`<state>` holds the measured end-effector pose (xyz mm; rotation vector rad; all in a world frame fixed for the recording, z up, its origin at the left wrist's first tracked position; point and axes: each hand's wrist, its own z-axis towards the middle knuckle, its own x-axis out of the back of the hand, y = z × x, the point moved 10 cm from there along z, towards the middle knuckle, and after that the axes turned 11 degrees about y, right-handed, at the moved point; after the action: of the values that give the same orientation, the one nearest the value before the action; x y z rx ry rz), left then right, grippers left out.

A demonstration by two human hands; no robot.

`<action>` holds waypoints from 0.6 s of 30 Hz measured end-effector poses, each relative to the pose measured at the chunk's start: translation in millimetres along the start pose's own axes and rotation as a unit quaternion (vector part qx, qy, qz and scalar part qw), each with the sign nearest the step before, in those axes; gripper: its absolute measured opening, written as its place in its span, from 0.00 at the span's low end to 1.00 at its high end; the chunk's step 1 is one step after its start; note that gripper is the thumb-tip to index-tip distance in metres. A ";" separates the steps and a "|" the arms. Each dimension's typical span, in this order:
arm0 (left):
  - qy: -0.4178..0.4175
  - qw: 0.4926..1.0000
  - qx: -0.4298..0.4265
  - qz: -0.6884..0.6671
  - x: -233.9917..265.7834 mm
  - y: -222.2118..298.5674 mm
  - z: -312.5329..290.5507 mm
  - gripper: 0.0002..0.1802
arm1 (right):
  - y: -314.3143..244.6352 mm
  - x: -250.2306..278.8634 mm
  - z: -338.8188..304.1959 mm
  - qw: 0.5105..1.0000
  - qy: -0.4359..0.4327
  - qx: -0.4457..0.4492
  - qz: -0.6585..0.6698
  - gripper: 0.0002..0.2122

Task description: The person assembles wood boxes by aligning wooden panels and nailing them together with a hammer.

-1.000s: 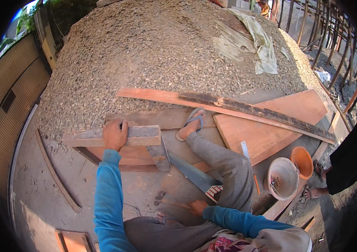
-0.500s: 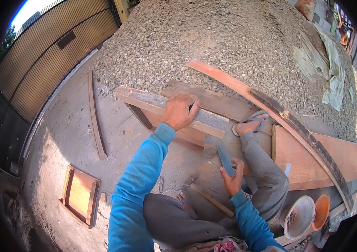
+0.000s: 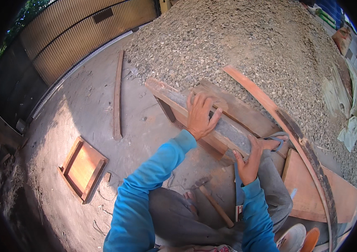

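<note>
1. Resting across the top beam (image 3: 232,129) of a wooden frame (image 3: 209,145), the left hand (image 3: 203,116) shows me parted fingers, with its thumb stretched out to the right.
2. At the beam's right end, just to the right of and nearer than that grip, I see the right hand (image 3: 250,161) with thumb and fingers apart about the wood; whether it squeezes, I cannot tell.
3. The frame itself sits directly under the left hand, reaching out on both sides of it.
4. Just below the right hand I see a saw (image 3: 239,189), its blade partly hidden by that hand, and left of it a hammer (image 3: 216,206) on the ground.
5. Beyond both hands lies a weathered board (image 3: 238,106); a sandaled foot (image 3: 282,139) is just right of the right hand.
6. Farther right, I have a long, narrow plank (image 3: 267,98) and a plywood sheet (image 3: 313,191), with a pale bucket (image 3: 295,236) and an orange bucket (image 3: 311,239) nearer.
7. Well left of the grip are a wooden strip (image 3: 118,98) and a small framed panel (image 3: 87,165).
8. Outermost, I see gravel (image 3: 233,38) beyond the hands and a ribbed gate (image 3: 88,40) at far left.
</note>
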<state>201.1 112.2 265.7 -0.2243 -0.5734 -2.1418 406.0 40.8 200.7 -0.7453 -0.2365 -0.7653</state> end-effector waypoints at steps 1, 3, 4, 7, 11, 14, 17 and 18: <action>0.056 0.998 0.030 0.009 14.1 -17.3 -0.6 0.20 | -1.5 0.5 -0.6 1.000 0.003 0.008 0.000 0.31; 0.166 0.979 0.120 0.016 38.1 -67.3 -13.6 0.24 | -2.0 -0.4 -1.4 1.000 0.011 0.019 0.005 0.31; 0.222 0.959 0.177 0.014 50.3 -101.0 -25.9 0.27 | -1.5 -1.5 0.1 1.000 0.017 0.013 0.009 0.31; 0.235 0.860 0.437 -0.118 50.6 -200.3 -82.0 0.30 | 10.7 -6.1 8.7 0.999 0.029 -0.004 0.018 0.30; 0.104 0.814 0.542 -0.181 15.4 -210.8 -138.2 0.33 | 47.5 -4.7 37.8 0.999 0.033 -0.026 0.029 0.31; -0.045 0.803 0.566 -0.183 -22.8 -201.7 -182.1 0.32 | 70.9 -8.4 61.6 0.994 0.038 -0.055 0.089 0.31; -0.163 0.786 0.564 -0.191 -48.9 -186.2 -217.0 0.30 | 75.0 -18.0 69.6 0.998 0.018 -0.030 0.049 0.30; -0.194 0.783 0.558 -0.193 -56.5 -180.8 -220.6 0.30 | 74.0 -16.2 69.9 0.998 0.015 -0.035 0.051 0.30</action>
<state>100.2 138.6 -5.7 0.1492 -2.1574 -1.7329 451.0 133.4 205.2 -0.8063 -0.1441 -0.6893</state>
